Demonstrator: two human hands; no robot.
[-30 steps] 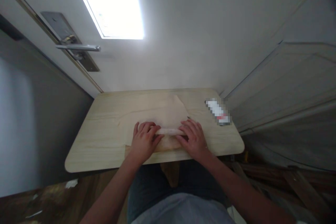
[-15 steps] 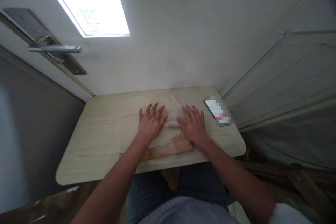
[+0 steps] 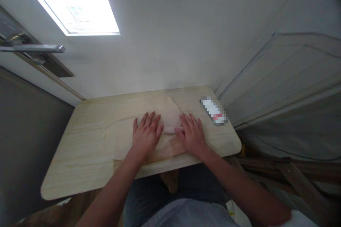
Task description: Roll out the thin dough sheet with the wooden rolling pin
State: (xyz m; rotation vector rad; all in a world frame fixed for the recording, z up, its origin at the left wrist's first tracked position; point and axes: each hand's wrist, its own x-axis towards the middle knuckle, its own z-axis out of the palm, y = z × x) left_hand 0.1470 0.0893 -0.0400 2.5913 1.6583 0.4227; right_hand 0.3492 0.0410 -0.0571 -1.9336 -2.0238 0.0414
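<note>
Both grips are open: the left grip and the right grip lie palm down with their fingers spread, and neither one is closed around anything. Behind them stands a big white door with a bright window near its top left. In front of the door is the pale wood bench. Both arms reach forward over its near edge and lean in toward each other. The fingers point away from the person, and the two thumbs point in at each other. Under the hands, a thin pale sheet is spread on the bench. A brown piece lies along the near side. A phone, partly blurred out, is to the right. The little white roll sits on the sheet between the hands, and the right thumb touches it. The hands hide its ends.

Half a second ago, the hands and the roll were a bit farther from the person. One second ago, the fingers were curled around the roll; now they are flatter. The phone stayed put.
</note>
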